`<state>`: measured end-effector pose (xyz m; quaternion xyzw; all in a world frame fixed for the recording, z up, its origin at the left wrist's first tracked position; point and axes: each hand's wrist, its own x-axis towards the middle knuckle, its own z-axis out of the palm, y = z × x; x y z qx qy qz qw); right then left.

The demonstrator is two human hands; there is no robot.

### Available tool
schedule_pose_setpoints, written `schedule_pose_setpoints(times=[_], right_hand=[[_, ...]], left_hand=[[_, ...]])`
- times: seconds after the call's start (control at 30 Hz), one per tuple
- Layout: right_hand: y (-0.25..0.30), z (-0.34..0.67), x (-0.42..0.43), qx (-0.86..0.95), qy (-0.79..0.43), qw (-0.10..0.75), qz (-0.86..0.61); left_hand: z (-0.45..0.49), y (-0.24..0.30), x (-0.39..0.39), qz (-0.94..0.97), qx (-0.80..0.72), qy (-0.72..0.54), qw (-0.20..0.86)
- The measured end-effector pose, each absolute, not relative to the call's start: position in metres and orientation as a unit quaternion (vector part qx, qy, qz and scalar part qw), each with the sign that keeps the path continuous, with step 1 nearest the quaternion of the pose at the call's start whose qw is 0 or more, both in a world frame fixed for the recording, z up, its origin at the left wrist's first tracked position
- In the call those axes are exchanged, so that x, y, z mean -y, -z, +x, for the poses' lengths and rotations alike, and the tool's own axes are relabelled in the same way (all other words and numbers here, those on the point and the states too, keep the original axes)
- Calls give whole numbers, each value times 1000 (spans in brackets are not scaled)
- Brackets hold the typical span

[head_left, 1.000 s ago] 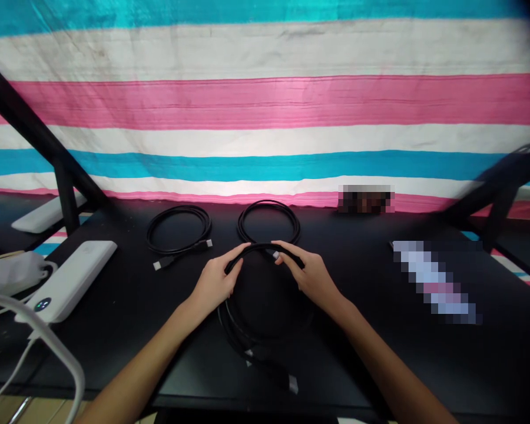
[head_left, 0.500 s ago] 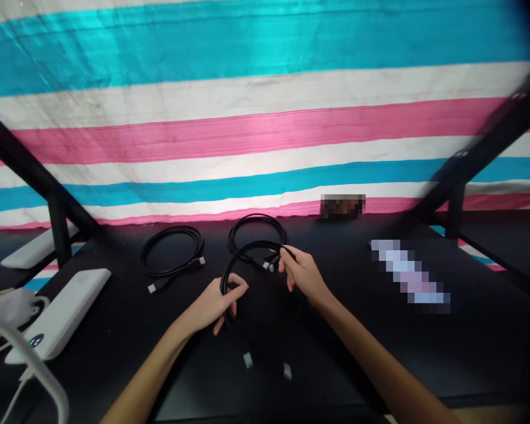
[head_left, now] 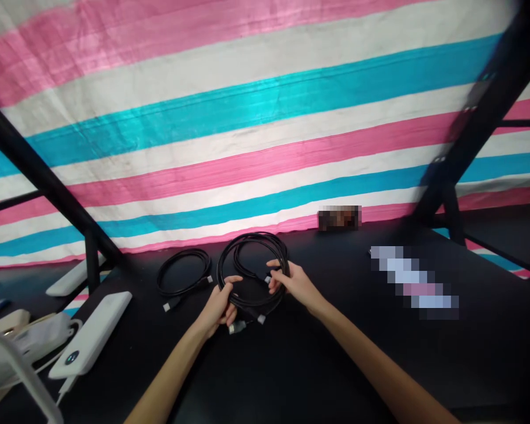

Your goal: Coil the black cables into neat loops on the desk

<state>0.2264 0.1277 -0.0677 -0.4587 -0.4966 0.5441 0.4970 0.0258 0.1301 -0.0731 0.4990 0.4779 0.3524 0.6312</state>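
Between my hands is a coiled black cable [head_left: 252, 305] with light-coloured USB plugs hanging at its lower edge. My left hand [head_left: 221, 306] grips the left side of the loop, thumb over the cable. On the loop's right side, my right hand [head_left: 294, 281] has its fingers wrapped round the strands. Just behind the held coil lies a second coiled black cable [head_left: 238, 263], partly hidden by it. Off to the left rests another coiled black cable [head_left: 159, 281], both its USB plugs showing.
A white power bank [head_left: 101, 333] with a plugged-in lead lies left, beside a white power strip [head_left: 48, 338]. A blurred-out strip-shaped item [head_left: 410, 277] is at the right, and a pixelated object [head_left: 339, 218] at the back. Black metal struts [head_left: 441, 188] flank the black table [head_left: 335, 388].
Both hands have brought the cable loop closer to the back, and its hanging plugs have risen towards the coil. The camera view has tilted and shifted slightly.
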Motion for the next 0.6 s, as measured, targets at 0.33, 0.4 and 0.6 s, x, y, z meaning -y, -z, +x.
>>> schedule_pose_setpoints(times=[0.33, 0.4, 0.6], right_hand=[[66, 213, -113, 459, -653, 400, -451], [64, 211, -111, 452, -660, 414, -434], [65, 213, -113, 435, -674, 463, -378]], left_hand=[[20, 80, -123, 561, -542, -336, 527], [14, 77, -121, 596, -562, -343, 460], [23, 52, -104, 586, -509, -239, 583]])
